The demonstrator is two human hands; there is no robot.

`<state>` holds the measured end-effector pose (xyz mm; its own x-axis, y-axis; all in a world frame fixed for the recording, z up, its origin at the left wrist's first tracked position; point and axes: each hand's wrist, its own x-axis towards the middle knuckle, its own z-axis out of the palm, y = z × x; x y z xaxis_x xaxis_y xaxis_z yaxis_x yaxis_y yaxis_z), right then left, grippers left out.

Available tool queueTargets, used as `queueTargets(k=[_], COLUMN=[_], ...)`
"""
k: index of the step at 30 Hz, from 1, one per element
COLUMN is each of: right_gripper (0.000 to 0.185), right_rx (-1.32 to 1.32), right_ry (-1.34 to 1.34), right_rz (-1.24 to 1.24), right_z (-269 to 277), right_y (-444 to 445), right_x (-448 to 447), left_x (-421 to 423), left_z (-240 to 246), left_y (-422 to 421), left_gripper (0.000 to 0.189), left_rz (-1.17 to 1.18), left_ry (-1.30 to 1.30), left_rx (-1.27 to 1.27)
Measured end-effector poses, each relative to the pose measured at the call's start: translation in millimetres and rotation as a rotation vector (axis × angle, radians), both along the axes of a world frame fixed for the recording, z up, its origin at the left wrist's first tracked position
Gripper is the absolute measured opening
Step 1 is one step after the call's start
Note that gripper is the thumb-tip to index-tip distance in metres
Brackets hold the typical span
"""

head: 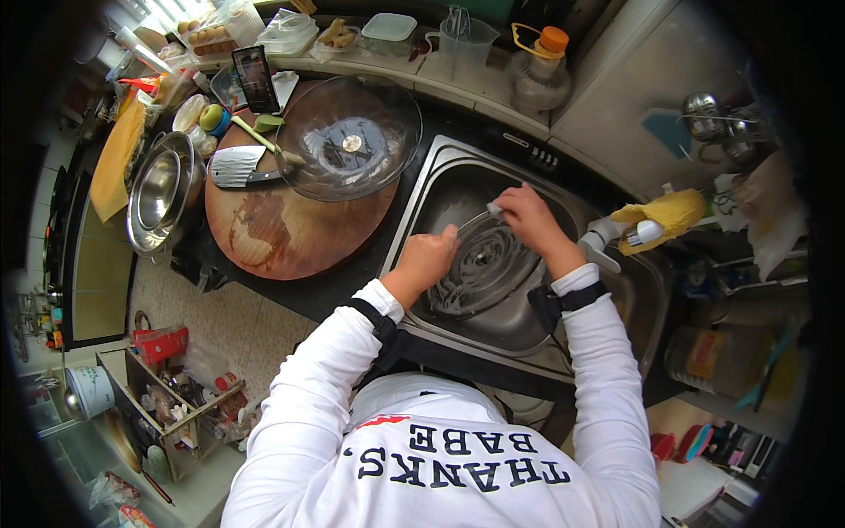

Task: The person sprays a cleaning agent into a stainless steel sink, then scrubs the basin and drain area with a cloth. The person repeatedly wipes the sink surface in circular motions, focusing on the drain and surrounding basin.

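Observation:
Over the stainless steel sink basin, a round glass lid or dish with whitish suds on it is held tilted. My left hand grips its left rim with the fingers closed. At the upper right rim, my right hand pinches a small whitish scrubber or sponge against the edge. Left of the sink, a large clear glass lid or shallow bowl lies partly over the round wooden chopping board. A cleaver and a green onion stalk rest on the board.
The faucet, with a yellow cloth over it, stands right of my right hand. Steel bowls are left of the board. A phone stands behind it. On the back ledge are a measuring jug and an orange-capped jar.

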<state>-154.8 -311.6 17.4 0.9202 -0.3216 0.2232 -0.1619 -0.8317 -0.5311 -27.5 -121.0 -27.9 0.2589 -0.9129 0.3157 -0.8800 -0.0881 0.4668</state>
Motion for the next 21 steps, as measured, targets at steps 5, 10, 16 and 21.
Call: queueTargets(k=[5,10,16,21], right_gripper=[0.010,0.011,0.023,0.028], right_rx=[-0.162,0.163,0.810,1.087], right_ry=[0.140,0.055,-0.090,-0.268], right_rz=[0.201,0.034,-0.438,-0.830], right_z=[17,-2,-79,-137], right_y=[44,5,-49,-39], right_x=[20,2,-63,-91], left_x=[-6,-4,-1,1], left_z=[3,1,-5,-9], left_y=[-1,0,4,3], left_gripper=[0.018,0.018,0.018,0.019], left_rz=[-0.013,0.011,0.029,0.052], left_ry=[0.026,0.012,0.019,0.019], left_rx=[-0.032,-0.031,-0.038,0.002])
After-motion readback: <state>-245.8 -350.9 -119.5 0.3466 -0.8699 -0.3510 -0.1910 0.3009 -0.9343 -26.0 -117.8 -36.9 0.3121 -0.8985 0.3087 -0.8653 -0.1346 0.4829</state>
